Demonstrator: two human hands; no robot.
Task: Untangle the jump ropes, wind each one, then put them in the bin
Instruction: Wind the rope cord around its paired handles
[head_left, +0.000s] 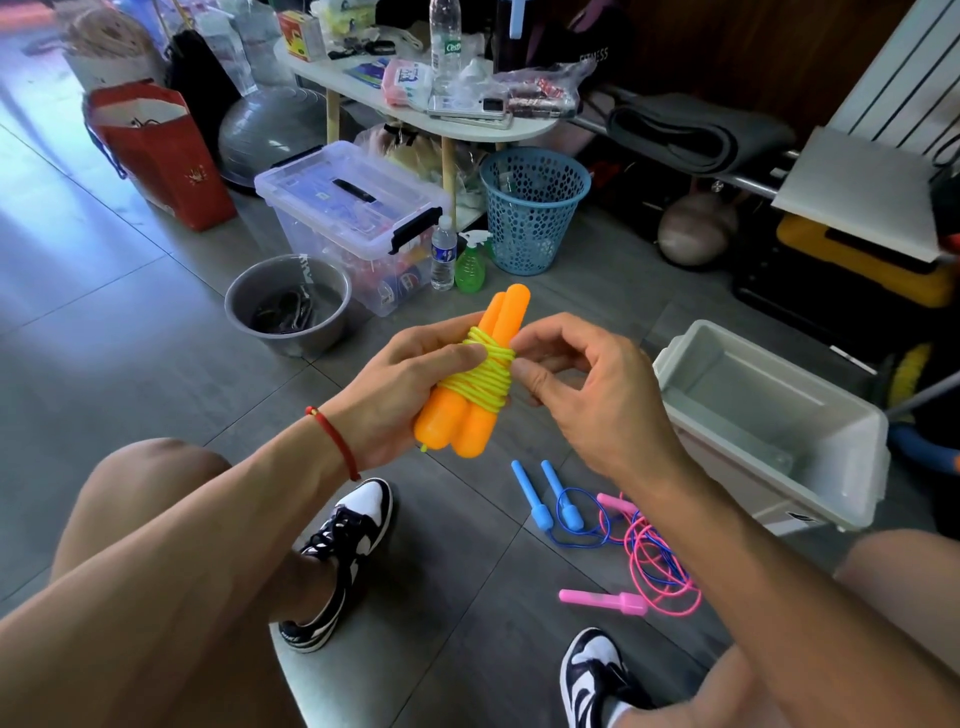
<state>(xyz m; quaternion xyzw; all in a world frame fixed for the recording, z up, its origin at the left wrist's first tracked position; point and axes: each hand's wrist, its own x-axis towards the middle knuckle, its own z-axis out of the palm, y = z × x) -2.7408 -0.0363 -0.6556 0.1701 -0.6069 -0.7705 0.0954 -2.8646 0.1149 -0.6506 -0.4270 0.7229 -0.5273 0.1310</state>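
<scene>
My left hand (415, 384) grips the orange-handled jump rope (485, 325), its yellow cord wound tightly round the two handles held side by side. My right hand (582, 384) sits just to the right, fingertips at the yellow coil, pinching at the cord's end. On the floor below lie the blue jump rope (553, 501) and the pink jump rope (608, 600), their cords tangled together. The white bin (852, 467) stands open to the right on the floor, with nothing visible inside.
A grey bucket (249, 306), a clear lidded storage box (332, 208), a water bottle (442, 257), a green spray bottle (471, 265) and a blue mesh basket (535, 208) stand ahead. My knees and black-and-white shoes (337, 561) frame the floor space.
</scene>
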